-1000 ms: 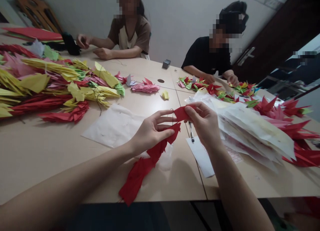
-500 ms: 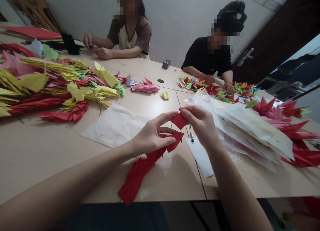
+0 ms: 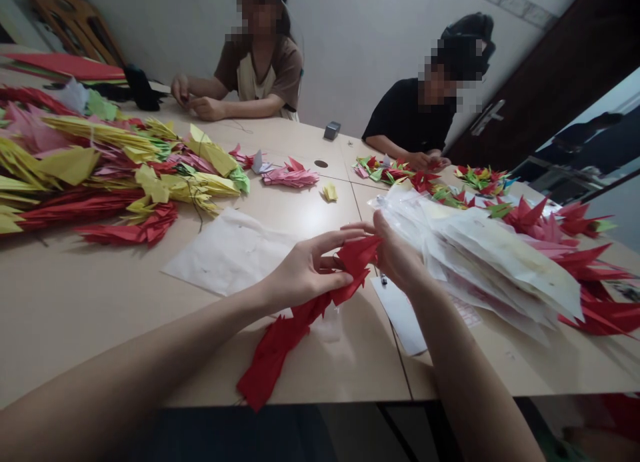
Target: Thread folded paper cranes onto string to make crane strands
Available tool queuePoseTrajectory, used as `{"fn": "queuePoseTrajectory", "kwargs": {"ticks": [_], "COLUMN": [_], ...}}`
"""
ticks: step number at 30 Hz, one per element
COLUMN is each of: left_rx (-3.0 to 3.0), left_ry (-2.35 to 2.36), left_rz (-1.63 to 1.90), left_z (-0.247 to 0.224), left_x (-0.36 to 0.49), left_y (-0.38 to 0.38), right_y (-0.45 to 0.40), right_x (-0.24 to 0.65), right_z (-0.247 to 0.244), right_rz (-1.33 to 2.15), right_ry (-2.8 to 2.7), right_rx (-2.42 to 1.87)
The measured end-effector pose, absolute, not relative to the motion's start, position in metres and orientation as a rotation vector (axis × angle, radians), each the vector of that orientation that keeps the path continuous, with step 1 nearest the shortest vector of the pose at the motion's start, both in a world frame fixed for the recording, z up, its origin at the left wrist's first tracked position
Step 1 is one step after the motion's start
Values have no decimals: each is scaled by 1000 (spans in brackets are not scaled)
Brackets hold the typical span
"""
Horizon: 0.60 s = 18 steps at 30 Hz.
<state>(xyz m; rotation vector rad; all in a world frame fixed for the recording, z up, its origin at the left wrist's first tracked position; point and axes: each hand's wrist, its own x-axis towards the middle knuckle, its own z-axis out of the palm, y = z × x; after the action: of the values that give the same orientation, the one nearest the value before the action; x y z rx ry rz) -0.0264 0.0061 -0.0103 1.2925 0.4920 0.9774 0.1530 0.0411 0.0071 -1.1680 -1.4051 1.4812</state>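
Note:
A string of folded red origami pieces hangs from between my hands and trails down onto the tabletop. My left hand grips the string near its upper end, fingers curled around the red paper. My right hand pinches the top folded piece from the far side, and its fingertips are partly hidden behind the paper. A stack of translucent plastic sleeves holding paper lies just right of my right hand. A pen lies mostly hidden beneath that hand.
Long bundles of red, yellow and pink folded paper fill the left of the table. A white sheet lies beyond my left hand, and another lies below my right. Two co-workers sit opposite, one with hands among small colourful paper pieces.
My right hand has moved right and turned, and it now holds the top red piece more upright. The plastic stack has shifted slightly toward that hand and now covers most of the pen.

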Motion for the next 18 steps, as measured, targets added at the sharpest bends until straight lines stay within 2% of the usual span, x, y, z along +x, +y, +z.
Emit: {"fn": "queuePoseTrajectory", "kwargs": {"ticks": [7, 18], "left_rx": [1321, 1277], "left_ry": [553, 517], "left_rz": [941, 930], "left_z": [-10, -11], "left_x": [-27, -28], "left_y": [7, 7], "right_y": [35, 44], "right_x": [148, 152], "right_z": [11, 9], "right_rz": [1728, 1416], "right_ry": [-1334, -1108], "right_rx": [-1028, -943]}}
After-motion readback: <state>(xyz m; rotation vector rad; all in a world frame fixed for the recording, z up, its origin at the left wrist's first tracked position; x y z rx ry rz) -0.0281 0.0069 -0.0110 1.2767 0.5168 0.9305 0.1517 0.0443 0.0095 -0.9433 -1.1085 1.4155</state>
